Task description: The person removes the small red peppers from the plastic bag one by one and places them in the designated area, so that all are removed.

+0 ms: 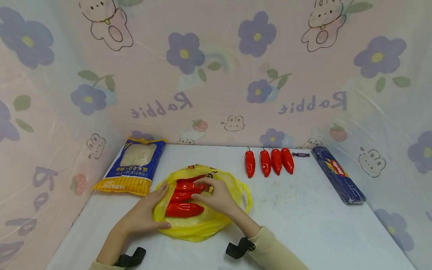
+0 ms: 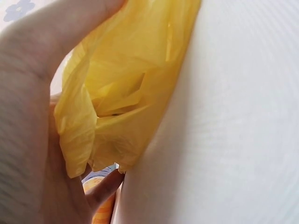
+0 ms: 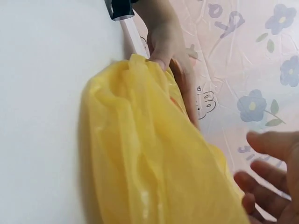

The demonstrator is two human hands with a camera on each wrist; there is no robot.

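Observation:
A yellow plastic bag (image 1: 216, 225) lies on the table with its mouth facing left, and several red chili peppers (image 1: 184, 210) show inside. My left hand (image 1: 146, 212) spreads around the left rim of the bag, thumb at the near side and fingers at the far side. In the left wrist view, the bag (image 2: 135, 51) sits between the thumb and fingers of that hand. Over the peppers' stem ends hovers my right hand (image 1: 217, 197). The right wrist view shows its fingers (image 3: 261, 186) parted and apparently holding nothing; contact with a pepper cannot be made out.
At the back right, several red chili peppers (image 1: 265, 163) lie in a row beside a small wrapped candy (image 1: 300, 155). A long dark blue pasta packet (image 1: 338, 176) lies along the right edge. To the left is a blue and orange pasta bag (image 1: 131, 168). Patterned curtains enclose the table.

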